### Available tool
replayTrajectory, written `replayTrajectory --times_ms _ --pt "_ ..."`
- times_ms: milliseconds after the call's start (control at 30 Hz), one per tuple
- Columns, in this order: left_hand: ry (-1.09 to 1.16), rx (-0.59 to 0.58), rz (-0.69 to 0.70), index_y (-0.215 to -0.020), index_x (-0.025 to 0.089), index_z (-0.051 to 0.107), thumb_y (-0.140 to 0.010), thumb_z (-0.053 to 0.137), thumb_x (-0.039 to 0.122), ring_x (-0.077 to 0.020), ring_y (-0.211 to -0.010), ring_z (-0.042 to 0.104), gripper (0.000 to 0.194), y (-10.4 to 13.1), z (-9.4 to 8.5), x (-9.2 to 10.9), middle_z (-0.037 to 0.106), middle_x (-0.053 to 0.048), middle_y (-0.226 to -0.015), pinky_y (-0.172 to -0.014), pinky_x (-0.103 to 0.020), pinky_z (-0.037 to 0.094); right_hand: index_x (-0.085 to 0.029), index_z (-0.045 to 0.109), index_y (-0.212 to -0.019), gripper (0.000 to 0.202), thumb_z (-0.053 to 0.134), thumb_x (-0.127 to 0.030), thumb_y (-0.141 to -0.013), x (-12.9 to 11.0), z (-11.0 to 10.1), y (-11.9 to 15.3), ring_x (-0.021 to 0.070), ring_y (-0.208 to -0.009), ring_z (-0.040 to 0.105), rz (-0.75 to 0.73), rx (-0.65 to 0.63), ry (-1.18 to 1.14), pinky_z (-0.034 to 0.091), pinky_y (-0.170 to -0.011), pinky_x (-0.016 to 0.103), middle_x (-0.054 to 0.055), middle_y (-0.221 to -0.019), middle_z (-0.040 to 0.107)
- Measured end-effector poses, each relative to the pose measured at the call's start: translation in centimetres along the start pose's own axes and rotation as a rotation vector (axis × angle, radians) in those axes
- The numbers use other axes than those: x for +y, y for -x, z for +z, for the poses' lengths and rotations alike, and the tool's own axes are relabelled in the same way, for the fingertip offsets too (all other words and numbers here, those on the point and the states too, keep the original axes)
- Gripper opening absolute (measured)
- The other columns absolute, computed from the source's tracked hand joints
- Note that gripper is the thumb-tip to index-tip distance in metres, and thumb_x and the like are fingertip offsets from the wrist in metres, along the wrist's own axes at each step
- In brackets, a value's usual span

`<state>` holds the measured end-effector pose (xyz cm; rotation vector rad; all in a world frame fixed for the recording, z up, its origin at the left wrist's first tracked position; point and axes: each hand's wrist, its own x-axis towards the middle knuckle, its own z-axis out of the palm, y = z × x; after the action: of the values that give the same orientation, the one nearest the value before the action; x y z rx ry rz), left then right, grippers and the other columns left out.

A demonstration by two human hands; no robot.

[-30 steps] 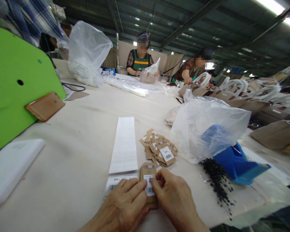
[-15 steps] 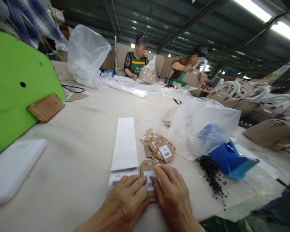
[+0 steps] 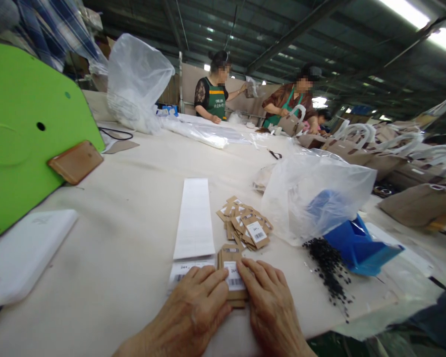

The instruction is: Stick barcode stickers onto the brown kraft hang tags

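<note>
Between my hands lies a small stack of brown tags (image 3: 231,253), the top one bearing a white barcode label (image 3: 235,276). My left hand (image 3: 193,307) presses its fingertips on the label's left edge and lies partly over a printed white sheet. My right hand (image 3: 271,297) rests its closed-up fingers on the label's right edge. A folded strip of white label paper (image 3: 195,218) stretches away beyond my left hand. Just behind the stack is a loose pile of similar brown tags (image 3: 255,231).
A clear plastic bag (image 3: 301,198), a blue container (image 3: 360,248) and scattered black fasteners (image 3: 325,267) sit right. Left are a green board (image 3: 33,114), a phone (image 3: 76,162) and a white device (image 3: 29,248). Two people work at the far side near beige handbags (image 3: 419,206).
My right fingers have shifted slightly off the label, showing more of it. At the far side, one person has stretched an arm out with a plastic-wrapped item; the other has lowered a handbag.
</note>
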<state>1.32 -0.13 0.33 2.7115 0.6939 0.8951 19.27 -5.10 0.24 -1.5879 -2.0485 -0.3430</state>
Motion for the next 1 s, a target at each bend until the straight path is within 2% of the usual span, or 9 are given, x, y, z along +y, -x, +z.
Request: replayTrajectory --times_ms 167,267,400,533,600,700,800,933,1000 --pt "-0.087 -0.021 -0.01 -0.098 0.018 0.054 -0.083 0.046 0.015 -0.0229 -0.097 0.057 0.017 -0.6 -1.0 0.4 0.06 -0.009 -0.114 -0.081 -0.039 0.05 -0.013 0.056 -0.112 0.052 0.035 0.002 -0.067 -0.3 0.3 0.2 0.021 -0.094 0.051 -0.013 0.013 -0.003 0.041 -0.079 0.034 0.009 -0.106 0.063" --pt "-0.102 -0.007 -0.011 -0.098 0.019 0.054 -0.084 0.044 0.016 -0.024 -0.1 0.056 0.018 -0.2 -0.3 0.2 0.06 -0.008 -0.115 -0.082 -0.042 0.05 -0.012 0.055 -0.112 0.047 0.036 0.001 -0.071 0.0 0.2 0.4 0.0195 -0.093 0.053 -0.01 0.029 -0.03 0.044 -0.078 0.032 0.01 -0.105 0.064" --pt "-0.125 0.058 -0.007 -0.101 0.021 0.054 -0.086 0.041 0.022 -0.0239 -0.098 0.057 0.019 0.4 0.8 -0.4 0.06 -0.006 -0.116 -0.079 -0.04 0.05 -0.011 0.056 -0.109 0.041 0.037 -0.001 -0.073 0.5 -0.1 0.4 0.0182 -0.092 0.055 -0.071 0.126 -0.044 0.047 -0.076 0.029 0.011 -0.1 0.064" --pt "-0.162 -0.009 0.002 -0.102 0.02 0.055 -0.086 0.045 0.024 -0.0228 -0.101 0.055 0.02 0.5 0.6 -0.7 0.058 -0.006 -0.12 -0.083 -0.036 0.049 -0.014 0.061 -0.098 0.032 0.04 -0.009 -0.074 0.6 -0.5 0.3 0.0205 -0.086 0.057 -0.207 0.169 -0.022 0.047 -0.068 0.03 0.011 -0.094 0.066" --pt "-0.157 -0.036 0.001 -0.103 0.021 0.055 -0.085 0.048 0.022 -0.0221 -0.102 0.055 0.019 0.4 0.2 -0.7 0.057 -0.005 -0.121 -0.085 -0.035 0.049 -0.014 0.061 -0.095 0.033 0.039 -0.007 -0.071 0.5 -0.6 0.5 0.0198 -0.082 0.058 -0.187 0.184 -0.045 0.047 -0.066 0.03 0.009 -0.088 0.067" --pt "-0.156 -0.056 0.02 -0.105 0.021 0.054 -0.083 0.052 0.02 -0.022 -0.103 0.054 0.023 0.2 0.0 -0.7 0.057 -0.004 -0.121 -0.085 -0.035 0.049 -0.017 0.059 -0.084 0.031 0.037 -0.002 -0.069 0.2 -0.7 1.0 0.0166 -0.078 0.058 -0.033 0.207 -0.082 0.048 -0.067 0.027 0.006 -0.081 0.066" --pt "-0.171 -0.052 0.029 -0.105 0.02 0.055 -0.083 0.052 0.02 -0.0222 -0.102 0.055 0.022 0.3 0.0 -0.6 0.057 -0.005 -0.121 -0.084 -0.036 0.049 -0.017 0.057 -0.086 0.024 0.037 -0.006 -0.078 -0.4 -0.5 1.0 0.0146 -0.076 0.06 0.215 0.183 -0.153 0.048 -0.068 0.024 0.006 -0.082 0.065" --pt "-0.226 -0.06 0.025 -0.114 0.026 0.054 -0.083 0.052 0.02 -0.0236 -0.106 0.053 0.031 0.4 0.0 -0.4 0.054 -0.008 -0.125 -0.084 -0.038 0.049 -0.02 0.058 -0.084 0.022 0.038 -0.029 -0.087 -1.3 -0.5 -0.7 0.019 -0.071 0.061 0.552 -0.049 -0.227 0.046 -0.064 0.03 0.004 -0.078 0.065" --pt "-0.25 -0.063 0.047 -0.117 0.03 0.053 -0.083 0.054 0.025 -0.0246 -0.107 0.052 0.034 0.5 0.0 -0.4 0.053 -0.009 -0.125 -0.083 -0.039 0.049 -0.022 0.058 -0.081 0.025 0.037 -0.033 -0.088 -1.4 -0.7 -1.7 0.0206 -0.072 0.062 0.674 -0.195 -0.23 0.044 -0.065 0.031 0.003 -0.079 0.065"
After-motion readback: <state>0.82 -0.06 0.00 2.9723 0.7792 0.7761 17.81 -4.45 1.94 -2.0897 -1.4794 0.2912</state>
